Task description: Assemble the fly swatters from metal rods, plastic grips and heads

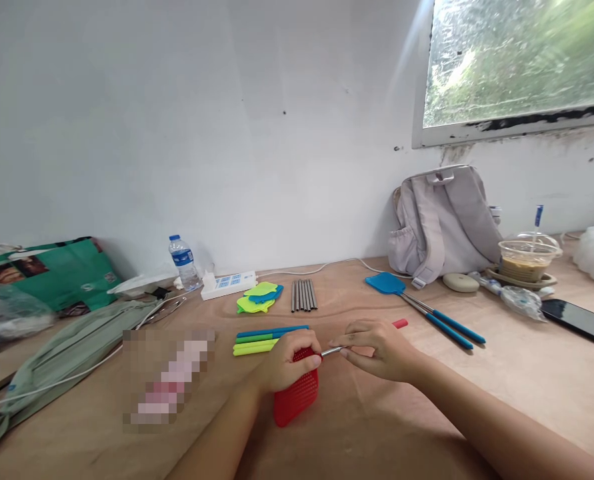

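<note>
My left hand (287,363) grips a red perforated fly swatter head (297,399) near its neck, and the head hangs tilted toward me. From the neck a thin metal rod (331,351) runs into my right hand (381,352), whose fingers are closed around it. A red handle end (400,324) pokes out beyond that hand; its link to the rod is hidden by the fingers. Just behind my left hand lie blue, green and yellow handle tubes (261,338). Farther back are several metal tubes (304,295) in a row and a pile of yellow and blue swatter heads (260,298).
Right of my hands lie blue fly swatters (441,320). A grey backpack (444,220), a drink cup (527,261) and a phone (584,323) stand or lie farther right. At the back left are a power strip (229,285), a water bottle (184,263) and a green bag (77,273).
</note>
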Demonstrator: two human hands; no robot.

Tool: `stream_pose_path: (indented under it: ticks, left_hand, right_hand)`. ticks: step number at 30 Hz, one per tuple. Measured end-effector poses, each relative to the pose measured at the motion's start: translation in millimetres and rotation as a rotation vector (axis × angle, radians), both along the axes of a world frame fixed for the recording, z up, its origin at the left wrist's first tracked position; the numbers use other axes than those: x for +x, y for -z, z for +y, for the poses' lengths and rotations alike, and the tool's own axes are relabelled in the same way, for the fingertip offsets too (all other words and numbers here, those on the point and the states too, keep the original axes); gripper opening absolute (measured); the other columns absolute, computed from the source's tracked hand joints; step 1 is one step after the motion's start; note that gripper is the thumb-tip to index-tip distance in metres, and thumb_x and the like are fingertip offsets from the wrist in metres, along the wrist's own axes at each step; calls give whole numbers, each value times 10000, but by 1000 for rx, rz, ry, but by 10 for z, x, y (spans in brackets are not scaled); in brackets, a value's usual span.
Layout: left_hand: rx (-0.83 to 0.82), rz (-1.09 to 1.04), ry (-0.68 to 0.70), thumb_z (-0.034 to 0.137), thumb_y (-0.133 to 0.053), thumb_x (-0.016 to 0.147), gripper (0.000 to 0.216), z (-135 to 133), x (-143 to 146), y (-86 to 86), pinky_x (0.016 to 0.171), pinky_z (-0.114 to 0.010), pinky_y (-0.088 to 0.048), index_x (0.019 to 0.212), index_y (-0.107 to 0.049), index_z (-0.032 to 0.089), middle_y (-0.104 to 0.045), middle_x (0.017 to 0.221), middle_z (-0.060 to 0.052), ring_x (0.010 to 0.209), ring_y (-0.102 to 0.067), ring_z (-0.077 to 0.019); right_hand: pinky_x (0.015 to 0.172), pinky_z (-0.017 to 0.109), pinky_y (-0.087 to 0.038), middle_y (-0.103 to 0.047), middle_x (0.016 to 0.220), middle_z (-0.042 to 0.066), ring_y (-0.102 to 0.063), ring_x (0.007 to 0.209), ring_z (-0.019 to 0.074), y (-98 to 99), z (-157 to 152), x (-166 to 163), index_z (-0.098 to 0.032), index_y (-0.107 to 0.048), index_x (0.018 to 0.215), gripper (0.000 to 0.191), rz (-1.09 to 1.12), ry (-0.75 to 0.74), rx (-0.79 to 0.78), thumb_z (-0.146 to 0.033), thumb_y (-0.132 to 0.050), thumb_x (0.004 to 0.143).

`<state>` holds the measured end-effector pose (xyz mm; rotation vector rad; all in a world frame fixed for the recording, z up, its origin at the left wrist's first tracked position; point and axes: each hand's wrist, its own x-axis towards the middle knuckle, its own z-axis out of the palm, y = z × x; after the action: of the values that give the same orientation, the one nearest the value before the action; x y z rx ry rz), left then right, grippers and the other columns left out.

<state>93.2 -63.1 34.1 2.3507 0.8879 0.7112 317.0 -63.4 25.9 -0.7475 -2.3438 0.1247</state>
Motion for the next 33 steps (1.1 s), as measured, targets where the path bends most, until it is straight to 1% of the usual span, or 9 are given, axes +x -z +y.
stream_pose_path:
  ticks: [4, 7, 12, 15, 18, 21, 28, 31, 33]
  left_hand:
    - [-16, -17, 9, 298, -452, 787, 184, -13, 14, -17, 656, -238, -356, 669, -503, 166, -491, 693, 10, 684, -469, -125]
    - [18, 58, -6, 297, -449, 794, 177, -30, 15, -48, 663, -243, -360, 689, -514, 171, -521, 710, 5, 695, -481, -129]
    - [166, 258, -47, 283, -434, 817, 160, -46, 18, -70, 659, -261, -339, 736, -528, 182, -576, 761, -14, 720, -493, -147]
    - [255, 337, -71, 290, -428, 826, 159, -48, 37, -60, 631, -262, -319, 746, -515, 185, -574, 759, -17, 710, -483, -151]
    - [311, 400, -75, 306, -428, 832, 162, -52, 57, -52, 607, -259, -298, 742, -492, 188, -562, 748, -11, 692, -467, -149]
    - [362, 445, -54, 321, -399, 852, 197, -60, 67, -50, 597, -262, -283, 724, -465, 187, -548, 738, -9, 677, -451, -148]
    - [428, 484, -48, 333, -367, 872, 229, -77, 75, -39, 598, -275, -273, 710, -437, 187, -535, 740, -8, 679, -437, -152]
    - [428, 459, -56, 341, -385, 862, 234, -69, 82, -25, 588, -278, -274, 693, -428, 185, -526, 725, -4, 668, -431, -148]
    - [411, 433, -60, 345, -399, 853, 236, -58, 82, -22, 582, -279, -281, 683, -429, 184, -521, 707, -1, 654, -430, -145]
  right_hand:
    - [620, 221, -421, -664, 796, 18, -604, 688, 128, 18, 12, 10, -291, -650, 1004, 249, -4, -17, -19, -241, -500, 811]
    - [610, 219, -414, -663, 791, 16, -603, 686, 126, 22, 25, 20, -289, -650, 998, 240, -30, -18, 12, -251, -500, 815]
    - [591, 234, -385, -669, 815, 18, -597, 691, 132, 22, 38, 31, -287, -638, 982, 224, -130, 13, 145, -276, -467, 838]
    - [580, 241, -367, -674, 798, 26, -595, 686, 144, 44, 33, 20, -245, -593, 993, 204, -155, 64, 159, -284, -472, 833]
    - [550, 240, -339, -666, 739, 28, -586, 647, 150, 81, 14, -14, -205, -553, 910, 165, -178, 136, 156, -327, -472, 831]
    - [513, 235, -294, -648, 674, 12, -565, 590, 136, 115, -9, -58, -203, -520, 813, 157, -210, 157, 173, -338, -446, 846]
    - [466, 248, -211, -586, 557, 10, -500, 487, 114, 187, -22, -103, -182, -507, 713, 254, -244, 197, 293, -330, -393, 885]
    - [469, 253, -207, -587, 570, 11, -506, 503, 115, 188, -20, -113, -181, -501, 710, 266, -264, 186, 321, -322, -375, 897]
    - [477, 250, -221, -603, 608, 18, -524, 534, 124, 156, -27, -121, -179, -503, 752, 260, -273, 181, 306, -342, -366, 900]
